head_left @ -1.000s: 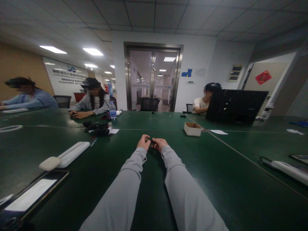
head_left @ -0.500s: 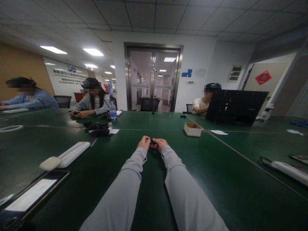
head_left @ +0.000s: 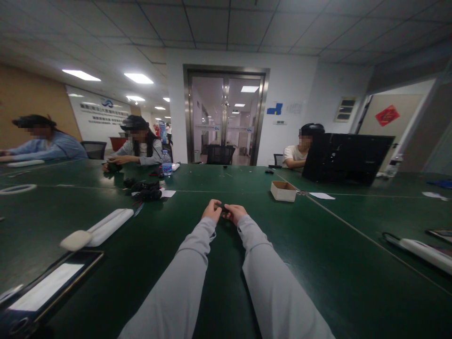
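Between my hands, just over the middle of the green table [head_left: 226, 273], is a small dark object [head_left: 223, 210]. It is too small and too covered by fingers to tell its kind. My left hand [head_left: 212, 211] closes on its left side with thumb and fingers. From the other side my right hand [head_left: 236, 213] pinches it, fingers bent inward. Both forearms, in grey sleeves, reach straight ahead.
An open small box [head_left: 283, 192] stands ahead to the right. On the left lie a phone [head_left: 49, 287], a white power strip [head_left: 111, 227] and black gear [head_left: 144, 190]. A water bottle [head_left: 166, 164] and monitor [head_left: 348, 157] stand farther off. Several people sit around the table.
My hands stay almost in place around the small dark object, with only slight finger movement. Across the table, the person at left centre has raised their hands slightly, with a dark item.
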Motion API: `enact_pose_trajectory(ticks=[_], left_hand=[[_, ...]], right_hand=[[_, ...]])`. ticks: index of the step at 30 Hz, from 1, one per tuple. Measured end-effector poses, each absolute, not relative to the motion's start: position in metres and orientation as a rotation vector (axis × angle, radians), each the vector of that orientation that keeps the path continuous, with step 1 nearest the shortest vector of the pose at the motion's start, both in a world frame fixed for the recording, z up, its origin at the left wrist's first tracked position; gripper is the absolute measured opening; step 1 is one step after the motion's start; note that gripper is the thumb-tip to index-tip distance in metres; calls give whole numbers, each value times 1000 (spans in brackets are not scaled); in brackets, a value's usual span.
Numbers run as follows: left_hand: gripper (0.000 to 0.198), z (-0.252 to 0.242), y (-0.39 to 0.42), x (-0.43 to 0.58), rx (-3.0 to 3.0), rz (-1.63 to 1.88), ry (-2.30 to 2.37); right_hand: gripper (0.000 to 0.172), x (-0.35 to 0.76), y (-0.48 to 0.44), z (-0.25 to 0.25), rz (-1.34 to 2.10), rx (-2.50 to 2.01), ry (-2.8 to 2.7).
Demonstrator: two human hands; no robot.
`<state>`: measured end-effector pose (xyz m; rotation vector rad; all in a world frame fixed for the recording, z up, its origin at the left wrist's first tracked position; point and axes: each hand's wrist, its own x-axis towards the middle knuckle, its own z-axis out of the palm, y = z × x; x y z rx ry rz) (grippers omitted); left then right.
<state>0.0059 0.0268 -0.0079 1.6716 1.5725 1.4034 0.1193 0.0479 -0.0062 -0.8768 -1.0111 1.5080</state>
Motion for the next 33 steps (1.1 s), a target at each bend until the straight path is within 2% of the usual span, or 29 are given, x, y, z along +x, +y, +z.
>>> enact_pose_trajectory(ticks=[7, 14, 33], left_hand=[[24, -11, 30, 5, 1676, 1419, 1556], [17, -19, 42, 4, 1577, 1329, 1589], [19, -15, 35, 4, 1676, 1422, 1551]], right_hand=[[16, 120, 47, -6, 1519, -847, -1016], [16, 120, 45, -4, 1516, -861, -1028], [16, 119, 44, -3, 1504, -899, -983]])
